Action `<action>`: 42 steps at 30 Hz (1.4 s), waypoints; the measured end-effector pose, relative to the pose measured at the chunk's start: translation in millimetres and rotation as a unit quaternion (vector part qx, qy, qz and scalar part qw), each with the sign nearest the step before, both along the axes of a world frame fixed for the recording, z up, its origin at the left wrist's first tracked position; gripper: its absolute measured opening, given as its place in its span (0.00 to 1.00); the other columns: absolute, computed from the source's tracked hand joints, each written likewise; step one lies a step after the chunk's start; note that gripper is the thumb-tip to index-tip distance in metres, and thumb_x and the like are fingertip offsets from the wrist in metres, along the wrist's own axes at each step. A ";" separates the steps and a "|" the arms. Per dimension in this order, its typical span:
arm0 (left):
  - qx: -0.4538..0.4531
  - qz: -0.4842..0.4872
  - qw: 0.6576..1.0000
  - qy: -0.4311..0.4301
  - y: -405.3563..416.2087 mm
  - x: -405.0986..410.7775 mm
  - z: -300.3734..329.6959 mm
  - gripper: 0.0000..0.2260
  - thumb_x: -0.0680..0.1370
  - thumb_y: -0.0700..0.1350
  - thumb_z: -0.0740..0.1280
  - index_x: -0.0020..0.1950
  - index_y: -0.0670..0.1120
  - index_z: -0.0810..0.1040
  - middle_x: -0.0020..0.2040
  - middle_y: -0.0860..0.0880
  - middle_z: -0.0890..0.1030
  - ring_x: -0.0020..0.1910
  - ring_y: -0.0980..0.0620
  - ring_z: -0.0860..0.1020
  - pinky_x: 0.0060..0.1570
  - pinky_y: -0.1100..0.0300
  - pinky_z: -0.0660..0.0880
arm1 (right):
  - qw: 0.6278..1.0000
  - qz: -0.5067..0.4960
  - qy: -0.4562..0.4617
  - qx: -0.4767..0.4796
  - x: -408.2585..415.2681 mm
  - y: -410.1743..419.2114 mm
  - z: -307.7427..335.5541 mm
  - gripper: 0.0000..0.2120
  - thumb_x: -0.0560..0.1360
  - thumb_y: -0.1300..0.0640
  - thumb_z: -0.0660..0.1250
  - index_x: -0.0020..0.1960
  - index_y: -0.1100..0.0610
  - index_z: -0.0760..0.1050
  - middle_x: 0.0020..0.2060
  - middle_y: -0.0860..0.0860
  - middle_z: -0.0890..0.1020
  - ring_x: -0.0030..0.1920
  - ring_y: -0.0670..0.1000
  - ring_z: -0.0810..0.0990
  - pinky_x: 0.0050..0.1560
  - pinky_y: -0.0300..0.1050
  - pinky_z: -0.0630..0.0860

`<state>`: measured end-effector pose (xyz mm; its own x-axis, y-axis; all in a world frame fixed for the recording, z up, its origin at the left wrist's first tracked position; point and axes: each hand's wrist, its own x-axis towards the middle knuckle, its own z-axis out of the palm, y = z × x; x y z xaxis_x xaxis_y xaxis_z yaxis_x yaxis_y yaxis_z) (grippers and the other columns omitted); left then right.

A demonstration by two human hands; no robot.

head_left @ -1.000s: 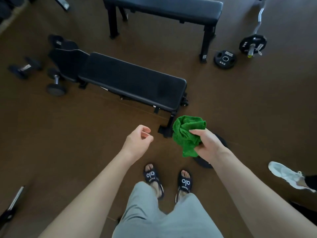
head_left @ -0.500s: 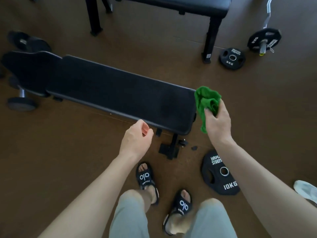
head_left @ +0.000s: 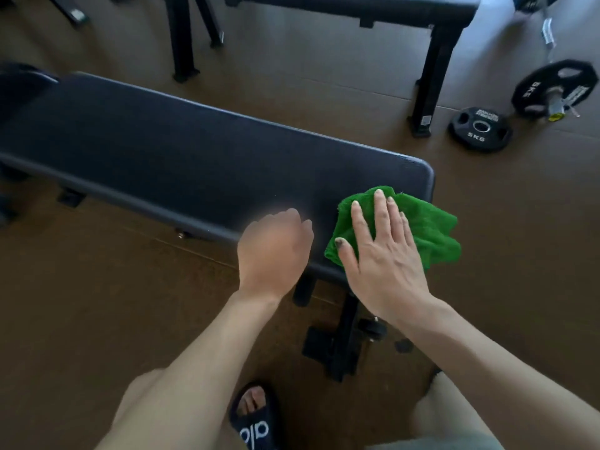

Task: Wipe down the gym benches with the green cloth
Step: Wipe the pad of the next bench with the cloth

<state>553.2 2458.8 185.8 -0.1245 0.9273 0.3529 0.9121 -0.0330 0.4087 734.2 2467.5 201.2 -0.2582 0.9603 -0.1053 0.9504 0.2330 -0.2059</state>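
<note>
A long black padded gym bench (head_left: pixel 181 157) runs from the left edge to the middle right. The crumpled green cloth (head_left: pixel 431 228) lies on the bench's right end, partly overhanging its corner. My right hand (head_left: pixel 383 251) lies flat on the cloth with fingers spread, pressing it onto the pad. My left hand (head_left: pixel 272 251) hovers over the bench's near edge just left of the cloth, fingers loosely curled, holding nothing. A second black bench (head_left: pixel 373 4) stands behind, across the top.
A 5 kg weight plate (head_left: pixel 480 128) lies on the brown floor at the right, with a loaded curl bar (head_left: pixel 555 89) behind it. The near bench's foot (head_left: pixel 337 349) stands in front of my sandalled foot (head_left: pixel 255 417).
I have stepped closer to the near bench. My right hand went from holding the bunched cloth in the air to pressing it flat on the bench's right end. My left hand moved over the bench edge.
</note>
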 end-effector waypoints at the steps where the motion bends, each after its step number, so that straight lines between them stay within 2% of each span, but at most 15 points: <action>1: 0.024 0.011 1.000 0.012 2.2 0.0 -7.1 0.19 0.81 0.49 0.66 0.33 0.49 0.65 0.27 0.56 0.65 0.26 0.52 0.66 0.31 0.56 0.66 | 1.000 -0.003 -0.001 0.001 -1.0 1.1 -4.0 0.32 0.85 0.39 0.40 0.84 0.51 0.40 0.83 0.57 0.36 0.83 0.56 0.34 0.79 0.50 0.32; 4: 0.072 0.043 0.996 0.038 7.9 3.1 -21.0 0.21 0.82 0.50 0.65 0.31 0.49 0.64 0.24 0.55 0.64 0.23 0.52 0.66 0.27 0.58 0.64 | 1.000 0.010 0.005 0.002 -0.6 9.0 -6.9 0.33 0.85 0.39 0.44 0.84 0.50 0.39 0.83 0.56 0.35 0.82 0.56 0.33 0.79 0.50 0.31; 9: 0.085 0.045 0.993 0.064 10.6 6.8 -23.9 0.20 0.80 0.49 0.65 0.30 0.50 0.62 0.24 0.55 0.63 0.23 0.51 0.64 0.27 0.58 0.66 | 0.999 0.037 0.012 0.005 7.5 41.7 -9.1 0.31 0.85 0.40 0.47 0.85 0.48 0.45 0.84 0.54 0.41 0.83 0.54 0.39 0.81 0.50 0.36; 12: 0.090 0.037 0.992 0.080 11.2 7.0 -24.4 0.19 0.80 0.49 0.64 0.30 0.50 0.63 0.24 0.55 0.64 0.22 0.50 0.67 0.28 0.58 0.66 | 1.000 0.020 0.017 0.007 10.8 81.7 -8.2 0.30 0.85 0.40 0.49 0.85 0.46 0.48 0.84 0.53 0.44 0.84 0.54 0.42 0.82 0.51 0.39; 15: 0.119 0.039 0.988 0.091 12.6 6.0 -26.8 0.19 0.79 0.48 0.64 0.30 0.50 0.63 0.24 0.55 0.62 0.23 0.51 0.64 0.28 0.60 0.63 | 1.000 -0.004 0.028 0.002 4.5 107.2 -6.4 0.30 0.85 0.41 0.49 0.85 0.46 0.50 0.84 0.53 0.44 0.84 0.54 0.43 0.82 0.51 0.39; 19: 0.123 0.048 0.988 0.081 11.8 5.0 -30.4 0.19 0.79 0.48 0.63 0.30 0.50 0.62 0.24 0.55 0.62 0.23 0.52 0.62 0.30 0.60 0.60 | 0.998 0.032 0.048 0.002 6.1 54.2 -4.3 0.28 0.84 0.40 0.49 0.83 0.41 0.53 0.84 0.51 0.41 0.83 0.51 0.39 0.82 0.51 0.36; 23: 0.138 0.032 0.987 0.081 12.6 2.0 -32.7 0.18 0.80 0.47 0.63 0.31 0.50 0.61 0.25 0.56 0.60 0.23 0.52 0.61 0.31 0.60 0.59 | 0.994 0.093 0.049 0.002 20.4 -16.1 -3.3 0.28 0.82 0.37 0.44 0.82 0.36 0.50 0.84 0.46 0.40 0.83 0.48 0.37 0.82 0.49 0.35; 27: 0.154 0.037 0.984 0.080 13.8 0.6 -35.3 0.18 0.79 0.46 0.63 0.31 0.50 0.60 0.26 0.56 0.59 0.24 0.52 0.60 0.32 0.60 0.57 | 0.997 0.065 0.047 0.014 32.6 43.0 -8.5 0.27 0.82 0.37 0.47 0.81 0.34 0.56 0.84 0.46 0.46 0.83 0.49 0.44 0.82 0.47 0.38; 31: 0.164 0.031 0.982 0.084 16.4 0.8 -38.1 0.18 0.79 0.45 0.63 0.31 0.49 0.60 0.25 0.55 0.61 0.23 0.52 0.61 0.32 0.61 0.56 | 0.999 -0.018 0.037 -0.006 32.1 102.7 -9.4 0.26 0.84 0.40 0.50 0.82 0.37 0.56 0.84 0.48 0.45 0.84 0.50 0.43 0.82 0.52 0.37; 34: 0.171 0.027 0.981 0.085 17.7 0.1 -38.5 0.17 0.79 0.45 0.62 0.31 0.49 0.61 0.26 0.55 0.61 0.24 0.51 0.61 0.33 0.60 0.56 | 0.998 -0.037 0.041 0.004 19.9 77.9 -9.3 0.27 0.83 0.39 0.49 0.82 0.38 0.56 0.84 0.49 0.44 0.84 0.52 0.42 0.81 0.57 0.36; 38: 0.184 0.024 0.978 0.093 19.7 1.1 -38.5 0.17 0.79 0.44 0.62 0.32 0.49 0.60 0.27 0.55 0.60 0.25 0.51 0.60 0.33 0.60 0.56 | 0.998 -0.004 0.047 0.032 13.6 1.7 -11.6 0.29 0.81 0.38 0.46 0.82 0.37 0.55 0.84 0.48 0.44 0.84 0.52 0.41 0.81 0.59 0.37; 42: 0.181 0.024 0.979 0.092 18.4 0.1 -39.0 0.17 0.79 0.44 0.61 0.32 0.49 0.61 0.27 0.55 0.61 0.25 0.52 0.60 0.33 0.60 0.55 | 0.999 0.021 0.041 0.023 28.2 37.2 -12.0 0.29 0.80 0.37 0.47 0.81 0.35 0.56 0.84 0.47 0.46 0.84 0.50 0.43 0.82 0.58 0.38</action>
